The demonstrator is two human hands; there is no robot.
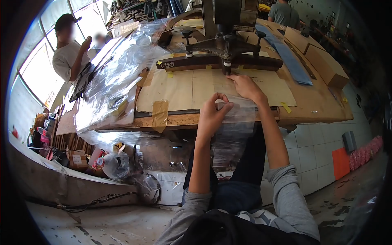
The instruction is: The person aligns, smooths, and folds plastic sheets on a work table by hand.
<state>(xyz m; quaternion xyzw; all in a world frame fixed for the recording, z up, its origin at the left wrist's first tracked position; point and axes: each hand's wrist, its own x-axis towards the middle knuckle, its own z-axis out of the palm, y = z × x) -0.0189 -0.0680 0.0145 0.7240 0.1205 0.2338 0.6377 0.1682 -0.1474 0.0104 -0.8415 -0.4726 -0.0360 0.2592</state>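
A clear plastic film (241, 109) lies over the board's front edge and hangs down toward my lap. My left hand (213, 114) is closed in a loose pinch at the film's left side, thumb near the curled forefinger. Farther forward, my right hand (247, 87) grips the film, its fingertips close together just below the press's central post; the exact hold is hard to see. Above them a dark curved press bar (253, 62) hangs from a metal bracket (228, 45) with screw knobs. Beneath is a pale yellowish sheet (175, 92) marked with lines and yellow tape bits.
Crumpled clear plastic (118, 69) covers the table's left part. Brown tape (160, 115) crosses the front edge. Cardboard boxes (324, 63) and a blue strip (290, 59) lie right. One person (71, 53) stands left, another (283, 15) behind right. A large bottle (116, 165) stands below.
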